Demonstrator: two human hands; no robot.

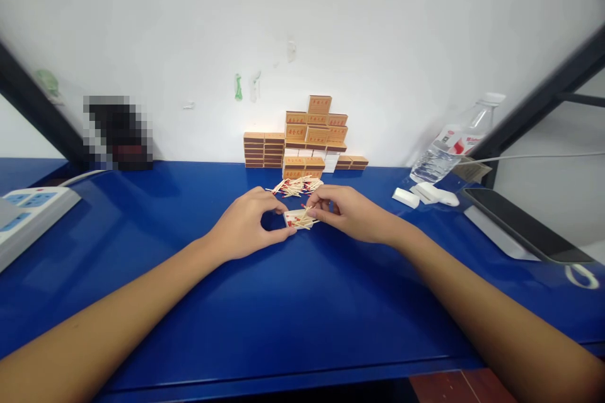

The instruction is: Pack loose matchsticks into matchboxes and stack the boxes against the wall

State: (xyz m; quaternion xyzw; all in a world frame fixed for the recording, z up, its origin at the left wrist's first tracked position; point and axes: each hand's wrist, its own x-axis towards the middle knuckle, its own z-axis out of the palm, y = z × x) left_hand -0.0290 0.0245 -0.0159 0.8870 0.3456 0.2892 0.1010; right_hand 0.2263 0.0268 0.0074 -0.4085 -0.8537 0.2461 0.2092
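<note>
My left hand (248, 223) pinches the left end of a small white matchbox tray (297, 219) that rests on the blue table (283, 321). My right hand (347, 211) is closed on a few red-tipped matches lying across that tray. Just behind the tray lies a loose heap of matches (297, 186). Farther back, against the white wall, stand stacks of brown matchboxes (307, 138).
A white power strip (28, 211) lies at the left edge. A plastic water bottle (454, 148) lies on its side at the right, with small white trays (425, 194) and a dark phone (520, 223) near it. A black object (120, 132) stands at the back left.
</note>
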